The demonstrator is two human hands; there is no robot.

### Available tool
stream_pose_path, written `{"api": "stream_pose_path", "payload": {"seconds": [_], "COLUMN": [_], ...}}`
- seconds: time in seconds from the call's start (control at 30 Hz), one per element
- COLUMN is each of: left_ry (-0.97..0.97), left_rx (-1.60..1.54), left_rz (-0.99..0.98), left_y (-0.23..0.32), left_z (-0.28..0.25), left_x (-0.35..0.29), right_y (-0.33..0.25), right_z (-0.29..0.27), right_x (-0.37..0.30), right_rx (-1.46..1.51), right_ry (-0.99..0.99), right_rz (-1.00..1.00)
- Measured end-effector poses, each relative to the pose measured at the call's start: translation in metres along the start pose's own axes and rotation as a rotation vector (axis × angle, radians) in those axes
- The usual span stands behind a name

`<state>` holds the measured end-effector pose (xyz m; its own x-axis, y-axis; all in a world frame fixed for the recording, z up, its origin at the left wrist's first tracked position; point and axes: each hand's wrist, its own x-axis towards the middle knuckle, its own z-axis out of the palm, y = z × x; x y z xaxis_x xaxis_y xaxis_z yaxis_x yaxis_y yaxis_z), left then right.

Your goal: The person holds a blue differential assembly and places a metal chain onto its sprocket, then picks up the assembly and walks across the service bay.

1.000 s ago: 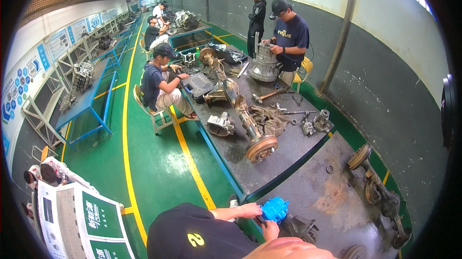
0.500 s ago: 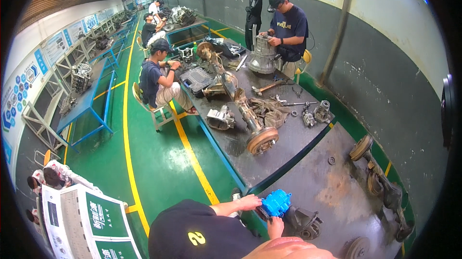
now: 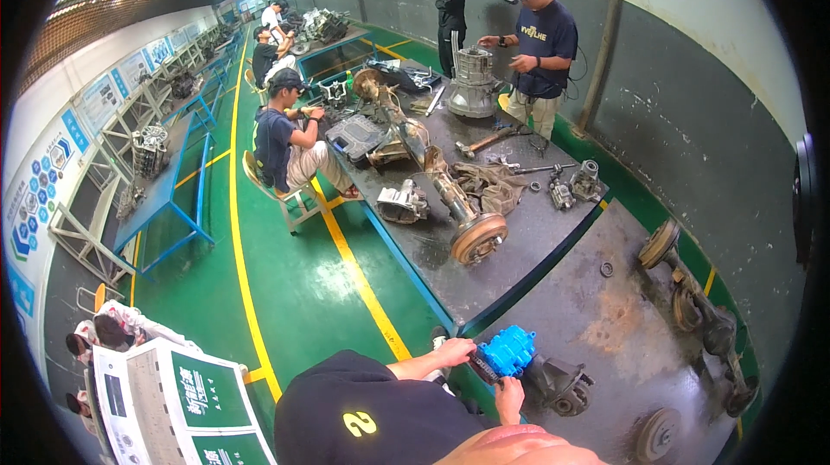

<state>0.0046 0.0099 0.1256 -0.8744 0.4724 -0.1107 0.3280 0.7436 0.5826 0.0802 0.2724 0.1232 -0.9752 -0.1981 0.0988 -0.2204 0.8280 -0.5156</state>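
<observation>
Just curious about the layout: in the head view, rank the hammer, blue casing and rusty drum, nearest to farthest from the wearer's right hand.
From the right hand:
1. Blue casing, just ahead of it.
2. Rusty drum, near end of the next table.
3. Hammer, farther along that table.

Black shirt [image 3: 415, 417], curved bright-yellow marking [image 3: 360, 423]; black sleeve [image 3: 377, 368], left forearm [image 3: 417, 367] bare; fingers [image 3: 463, 347] ungloved.

One left hand [image 3: 454, 349] and one right hand [image 3: 508, 398]; one blue housing [image 3: 508, 350]. Two foreground tables [image 3: 562, 302] carry two axle assemblies [image 3: 445, 197], two small metal rings [image 3: 606, 264], one differential carrier [image 3: 558, 383], one loose brake drum [image 3: 657, 436], one upright transmission [image 3: 473, 89], one hammer [image 3: 482, 143] and one crumpled brown cloth [image 3: 497, 190]. Around the farther table [image 3: 441, 288], three people [image 3: 546, 37]: two standing, one seated.
</observation>
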Motion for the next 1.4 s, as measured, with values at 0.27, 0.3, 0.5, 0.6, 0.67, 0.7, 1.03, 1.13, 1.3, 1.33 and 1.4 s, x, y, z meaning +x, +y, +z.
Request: {"api": "stream_pose_path", "payload": {"seconds": [0.27, 0.3, 0.5, 0.6, 0.67, 0.7, 1.03, 1.13, 1.3, 1.33, 1.4], "left_ry": [-0.044, -0.099, -0.254, -0.225, -0.192, -0.252, -0.408, -0.419, -0.525, -0.534, -0.409], "left_rx": [-0.403, -0.616, -0.722, -0.936, -0.999, -0.871, -0.75, -0.759, -0.98, -0.987, -1.014], "left_rz": [-0.527, -0.644, -0.574, -0.364, -0.409, -0.487, -0.665, -0.661, -0.626, -0.633, -0.643], "left_y": [-0.014, -0.024, 0.001, 0.026, -0.001, 0.006, 0.026, 0.015, 0.002, 0.0, -0.005], "left_z": [0.04, 0.05, 0.011, 0.003, 0.019, 0.015, -0.006, -0.006, -0.011, -0.007, 0.0], "left_x": [0.002, 0.002, 0.013, 0.029, 0.031, 0.035, 0.021, 0.018, 0.031, 0.032, 0.03], "right_y": [-0.01, -0.012, -0.001, 0.005, -0.011, -0.01, -0.036, -0.05, -0.057, -0.06, -0.067], "right_z": [0.005, 0.008, 0.015, 0.03, 0.026, 0.027, 0.029, 0.024, 0.016, 0.01, -0.003], "right_x": [-0.018, -0.016, 0.007, 0.006, 0.022, 0.017, 0.004, 0.011, 0.029, 0.037, 0.046], "right_rx": [0.181, 0.207, 0.838, 1.163, 1.141, 1.083, 0.876, 0.816, 0.694, 0.688, 0.769], "right_ry": [0.044, 0.124, -0.084, 0.01, -0.043, -0.056, -0.085, -0.071, -0.025, -0.03, -0.036], "right_rz": [0.482, 0.556, 0.892, 0.907, 0.985, 1.054, 1.218, 1.194, 1.205, 1.215, 1.177]}}
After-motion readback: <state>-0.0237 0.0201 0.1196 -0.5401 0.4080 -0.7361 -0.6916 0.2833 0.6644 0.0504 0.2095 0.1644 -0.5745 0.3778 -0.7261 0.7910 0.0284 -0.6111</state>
